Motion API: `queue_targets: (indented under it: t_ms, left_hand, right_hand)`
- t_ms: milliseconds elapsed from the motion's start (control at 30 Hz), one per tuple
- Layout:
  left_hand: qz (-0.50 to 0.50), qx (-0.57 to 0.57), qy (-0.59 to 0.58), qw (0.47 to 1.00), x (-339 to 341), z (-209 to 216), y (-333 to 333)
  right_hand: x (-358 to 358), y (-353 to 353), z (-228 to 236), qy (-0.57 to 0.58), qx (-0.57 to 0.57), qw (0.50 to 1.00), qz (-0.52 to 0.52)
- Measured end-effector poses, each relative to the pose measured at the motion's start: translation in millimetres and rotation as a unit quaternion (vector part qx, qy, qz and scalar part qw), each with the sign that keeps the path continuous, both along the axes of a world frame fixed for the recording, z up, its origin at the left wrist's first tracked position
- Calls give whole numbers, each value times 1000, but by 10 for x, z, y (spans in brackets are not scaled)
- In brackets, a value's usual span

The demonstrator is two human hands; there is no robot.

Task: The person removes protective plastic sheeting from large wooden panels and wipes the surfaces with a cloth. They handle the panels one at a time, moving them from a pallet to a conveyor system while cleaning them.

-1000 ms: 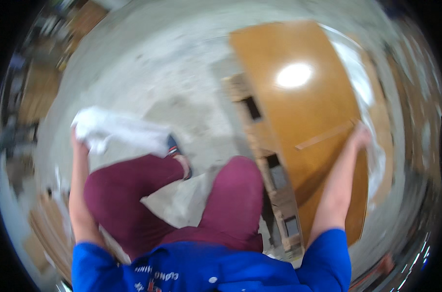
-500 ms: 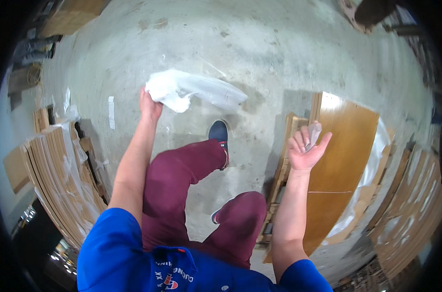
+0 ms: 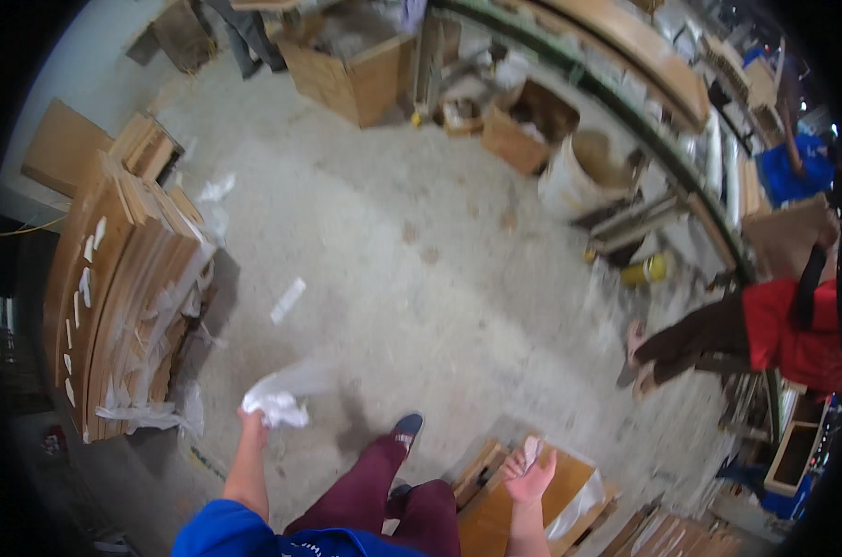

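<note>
My left hand point(image 3: 253, 414) is closed around a crumpled sheet of thin white plastic wrap point(image 3: 282, 408). The wrap's loose end trails to the right above the floor, blurred by motion. My right hand point(image 3: 528, 477) is raised palm up. A small pale scrap point(image 3: 532, 455) is held among its fingers; whether it is paper or plastic I cannot tell. Below that hand, a stack of brown wooden panels point(image 3: 505, 511) rests on a pallet, with white wrap point(image 3: 578, 504) along its right side.
Panels point(image 3: 128, 269) with loose wrap are stacked at left. A white strip point(image 3: 288, 300) lies on the concrete floor point(image 3: 393, 325). Cardboard boxes point(image 3: 347, 84), a white bin point(image 3: 583, 176) and a green-edged conveyor point(image 3: 662, 139) stand farther off. A person in red point(image 3: 792, 334) stands at right.
My view has swung up and outward, bringing the conveyor, boxes and other people into sight. Both hands now appear lower in the picture, still holding the wrap and the scrap.
</note>
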State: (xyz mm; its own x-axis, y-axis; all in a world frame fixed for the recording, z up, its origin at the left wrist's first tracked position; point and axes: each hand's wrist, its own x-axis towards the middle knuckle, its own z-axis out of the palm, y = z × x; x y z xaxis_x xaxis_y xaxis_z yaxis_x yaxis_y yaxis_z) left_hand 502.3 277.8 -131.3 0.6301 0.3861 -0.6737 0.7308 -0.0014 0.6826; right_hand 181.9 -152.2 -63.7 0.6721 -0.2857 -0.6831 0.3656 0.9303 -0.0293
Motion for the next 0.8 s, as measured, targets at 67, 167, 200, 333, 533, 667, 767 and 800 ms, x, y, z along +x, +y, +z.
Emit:
queue_targets:
  t_ms: [67, 167, 200, 333, 533, 667, 767, 800]
  left_hand:
    - [-157, 68, 15, 985, 69, 365, -10]
    - [-452, 340, 76, 821, 124, 781, 36]
    - [-489, 378, 89, 781, 117, 843, 9]
    - [-506, 380, 138, 762, 886, 1030, -269]
    - [-535, 473, 48, 698, 2686, 1287, -1024]
    - [-295, 378, -126, 869, 4261, 1440, -2217]
    - [-217, 239, -85, 943, 5425, 1555, -2773]
    - [-267, 205, -49, 940, 5754, 1458, -3234]
  right_hand:
    - [321, -187, 226, -14, -10, 999, 48]
    - [711, -491, 528, 10, -37, 992, 117]
    - [806, -583, 589, 7, -42, 992, 117]
    - [1056, -1065, 761, 12, -52, 995, 82]
    - [2304, -1971, 848, -35, -76, 995, 52]
    - [3571, -2552, 1218, -20, -154, 982, 104]
    - [4465, -2807, 1327, -84, -169, 970, 151]
    - [4610, -2919, 1374, -65, -177, 972, 140]
